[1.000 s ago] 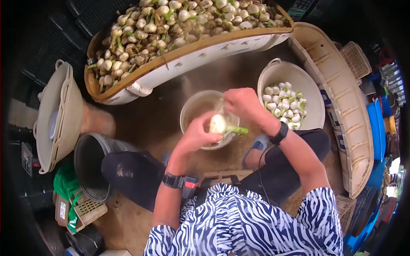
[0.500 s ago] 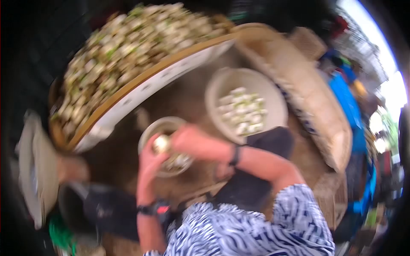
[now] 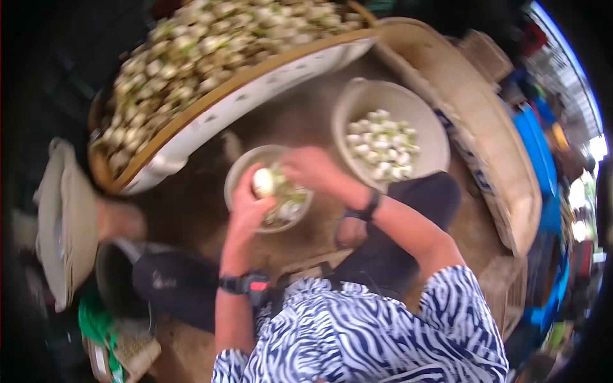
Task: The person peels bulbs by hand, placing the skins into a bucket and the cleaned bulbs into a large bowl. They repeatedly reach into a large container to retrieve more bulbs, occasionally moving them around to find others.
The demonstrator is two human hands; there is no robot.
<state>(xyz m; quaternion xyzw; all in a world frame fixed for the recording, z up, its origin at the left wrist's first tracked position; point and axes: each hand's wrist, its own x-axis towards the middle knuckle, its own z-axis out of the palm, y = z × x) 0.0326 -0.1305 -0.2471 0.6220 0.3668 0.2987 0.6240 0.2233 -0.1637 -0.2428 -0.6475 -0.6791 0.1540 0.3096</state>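
My left hand (image 3: 246, 204) holds a pale onion bulb (image 3: 262, 182) over a small round bowl (image 3: 242, 167) that has trimmings in it. My right hand (image 3: 311, 169) is right next to the bulb with its fingers closed on its green end; the picture is too blurred to show if it holds a tool. A white basin (image 3: 435, 137) with several peeled white bulbs stands to the right. A large flat basket (image 3: 211, 118) heaped with unpeeled bulbs lies at the top left.
A woven tray (image 3: 472, 108) leans behind the basin at the right. An upturned beige basin (image 3: 64, 223) and a dark bucket (image 3: 115, 281) stand at the left, with a green bag (image 3: 96, 322) below. My dark-trousered knees flank the bowl. Blue containers (image 3: 543, 147) line the right edge.
The camera swung right and back, and the view tilted. Both hands stay over the small bowl with the bulb; the right hand has come closer to it.
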